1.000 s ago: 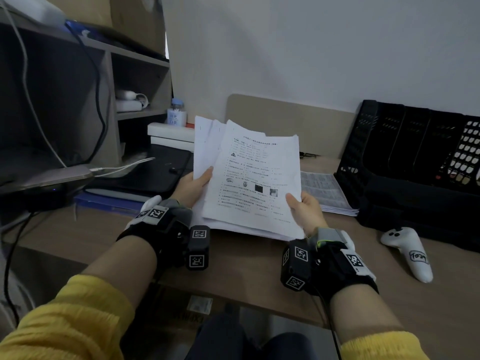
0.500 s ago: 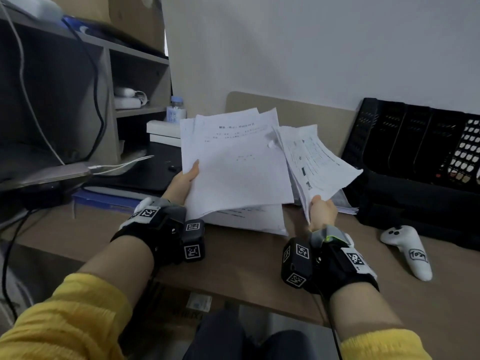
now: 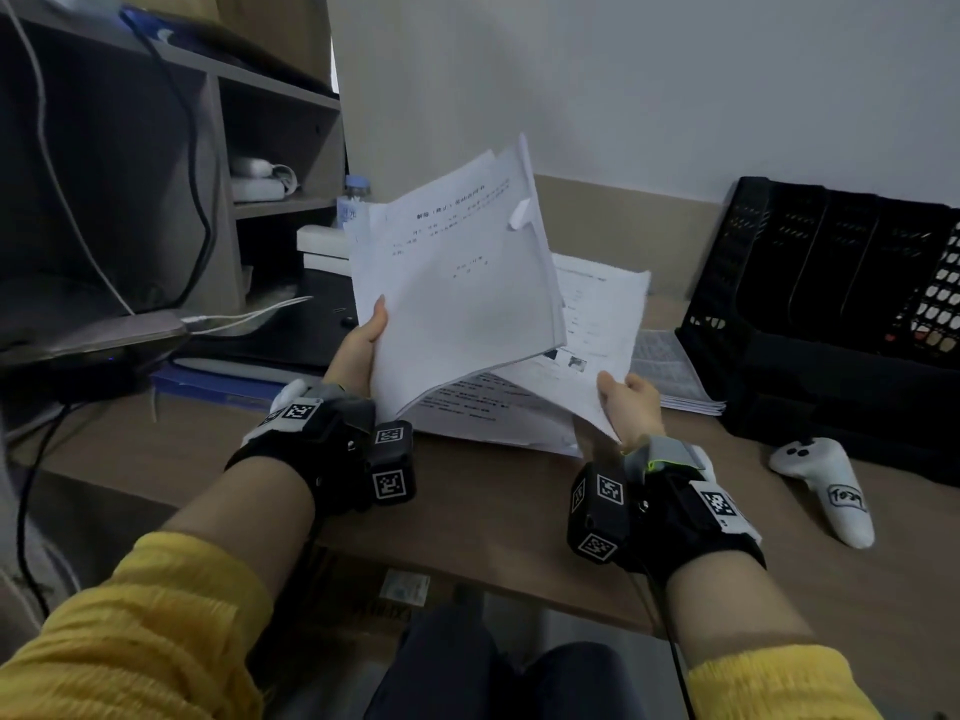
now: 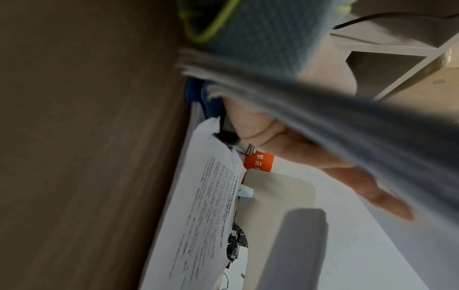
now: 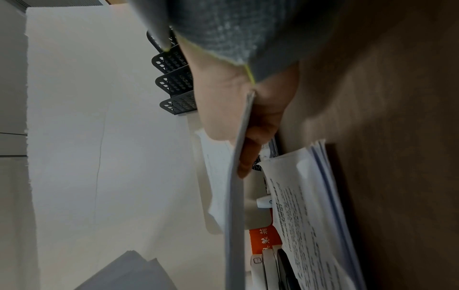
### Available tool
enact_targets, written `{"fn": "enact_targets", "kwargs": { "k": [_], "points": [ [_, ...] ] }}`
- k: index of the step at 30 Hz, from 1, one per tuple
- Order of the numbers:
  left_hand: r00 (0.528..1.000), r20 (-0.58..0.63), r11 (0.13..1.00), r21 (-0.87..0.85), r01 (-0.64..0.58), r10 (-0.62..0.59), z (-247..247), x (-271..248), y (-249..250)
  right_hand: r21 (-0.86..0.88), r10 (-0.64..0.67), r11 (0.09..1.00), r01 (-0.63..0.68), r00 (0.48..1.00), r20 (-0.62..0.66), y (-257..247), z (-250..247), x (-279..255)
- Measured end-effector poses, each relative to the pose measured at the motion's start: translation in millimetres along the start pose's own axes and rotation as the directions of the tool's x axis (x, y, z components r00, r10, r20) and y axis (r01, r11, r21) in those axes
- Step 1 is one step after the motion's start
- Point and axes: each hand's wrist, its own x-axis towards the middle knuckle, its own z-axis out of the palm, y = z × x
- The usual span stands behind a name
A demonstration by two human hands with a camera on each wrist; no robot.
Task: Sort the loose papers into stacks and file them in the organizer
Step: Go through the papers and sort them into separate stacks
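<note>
My left hand [image 3: 370,332] grips a thick stack of white papers [image 3: 457,288] by its lower left edge and holds it upright above the desk. In the left wrist view my fingers [image 4: 323,168] lie behind that stack [image 4: 360,125]. My right hand [image 3: 621,394] pinches a thinner set of printed sheets [image 3: 597,319], held low and slanting over more papers [image 3: 488,415] lying flat on the desk. The right wrist view shows the pinched sheets [image 5: 236,186] edge-on. The black mesh organizer [image 3: 831,283] stands at the right, its slots facing me.
Another flat paper pile [image 3: 670,374] lies just left of the organizer. A white controller [image 3: 826,485] rests at the front right. On the left stand a shelf unit [image 3: 260,200] with cables, a black folder [image 3: 291,335] and a small bottle [image 3: 353,200].
My right hand has pulled the printed top sheets off the stack, swung them right and lowered them towards the desk. The left hand has kept the rest and tilted it upright.
</note>
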Motion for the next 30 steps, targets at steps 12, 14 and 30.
{"fn": "enact_targets", "kwargs": {
  "k": [12, 14, 30],
  "points": [
    [1.000, -0.015, 1.000, -0.016, -0.022, 0.022, 0.1, 5.0, -2.4, -0.167, 0.182, 0.975, -0.149, 0.961, 0.209, -3.8, 9.7, -0.7],
    [1.000, -0.015, 1.000, -0.011, -0.021, 0.021, -0.9, 5.8, -3.1, -0.127, 0.170, 0.981, -0.147, 0.964, 0.203, -2.3, 10.3, 0.6],
    [0.981, -0.120, 0.958, 0.261, -0.117, 0.152, -2.4, 14.7, -4.7, 0.182, 0.042, 0.982, -0.041, 0.999, -0.006, 1.1, 0.6, 7.1]
  ]
}}
